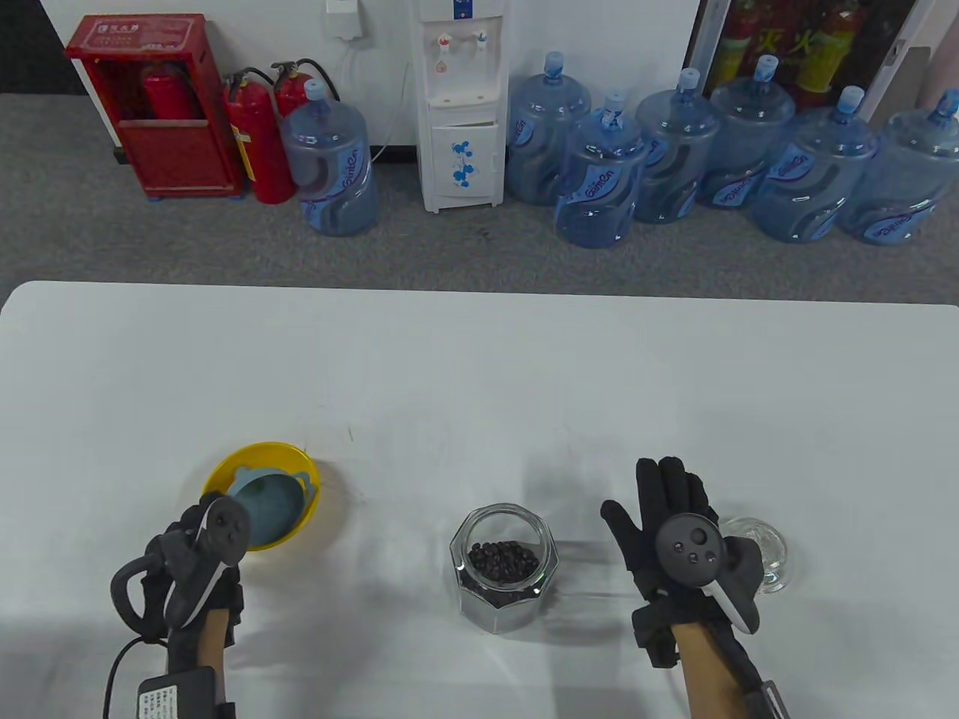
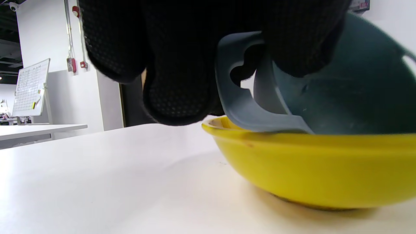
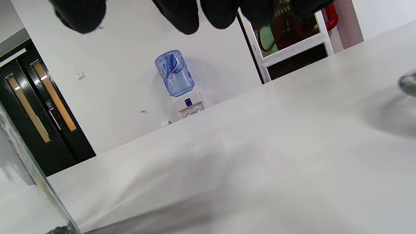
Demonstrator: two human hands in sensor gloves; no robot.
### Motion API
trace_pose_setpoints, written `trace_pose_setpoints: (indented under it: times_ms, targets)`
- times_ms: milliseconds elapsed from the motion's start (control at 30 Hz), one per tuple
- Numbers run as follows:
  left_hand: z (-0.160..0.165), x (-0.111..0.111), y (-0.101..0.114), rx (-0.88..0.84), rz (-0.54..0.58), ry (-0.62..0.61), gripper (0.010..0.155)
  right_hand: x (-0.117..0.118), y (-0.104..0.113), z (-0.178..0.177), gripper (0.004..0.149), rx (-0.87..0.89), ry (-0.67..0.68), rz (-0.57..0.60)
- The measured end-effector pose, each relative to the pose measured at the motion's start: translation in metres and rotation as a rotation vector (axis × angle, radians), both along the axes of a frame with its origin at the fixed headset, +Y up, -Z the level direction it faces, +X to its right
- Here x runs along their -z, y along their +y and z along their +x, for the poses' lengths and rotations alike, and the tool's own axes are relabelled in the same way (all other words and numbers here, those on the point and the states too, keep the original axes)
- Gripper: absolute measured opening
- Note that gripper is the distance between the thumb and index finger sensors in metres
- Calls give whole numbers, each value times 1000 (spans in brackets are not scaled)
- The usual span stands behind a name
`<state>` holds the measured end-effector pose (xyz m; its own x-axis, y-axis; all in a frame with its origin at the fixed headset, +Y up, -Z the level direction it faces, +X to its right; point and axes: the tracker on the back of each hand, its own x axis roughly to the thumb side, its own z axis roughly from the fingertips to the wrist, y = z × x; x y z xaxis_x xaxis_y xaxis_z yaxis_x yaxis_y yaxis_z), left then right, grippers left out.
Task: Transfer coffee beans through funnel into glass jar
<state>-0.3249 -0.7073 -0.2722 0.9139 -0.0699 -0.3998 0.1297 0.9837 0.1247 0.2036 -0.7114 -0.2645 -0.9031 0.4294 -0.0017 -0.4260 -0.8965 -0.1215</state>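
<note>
A blue-grey funnel (image 1: 266,505) lies tilted in a yellow bowl (image 1: 247,453) at the front left of the white table. My left hand (image 1: 213,520) grips the funnel by its rim tab; in the left wrist view the gloved fingers (image 2: 178,81) close over the funnel (image 2: 341,97) above the bowl (image 2: 308,169). A faceted glass jar (image 1: 503,599) stands open at front centre with coffee beans (image 1: 503,562) inside. My right hand (image 1: 659,502) is open with its fingers stretched out, to the right of the jar, holding nothing.
A clear glass lid (image 1: 768,558) lies right of my right hand and shows blurred in the right wrist view (image 3: 409,84). The jar's wall (image 3: 32,182) edges that view's left. Water bottles, a dispenser and fire extinguishers stand on the floor beyond the table.
</note>
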Motion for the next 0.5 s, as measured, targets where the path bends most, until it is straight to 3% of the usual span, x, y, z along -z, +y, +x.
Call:
trace_pose_setpoints:
  times_ms: [133,267,400,500]
  targets:
    - [-1,-3,3,-8,-47,19,58,0,0,1,81,12,-2,2]
    - [9,-10,23,-1,33,-16,67,0,0,3,80,7,-10,14]
    - [43,-13,50,-76,140,-151,67,-1,0,3,80,7,-10,21]
    - [77,-7,62,-160,88,-295,70,0,0,4,80,-1,-12,19]
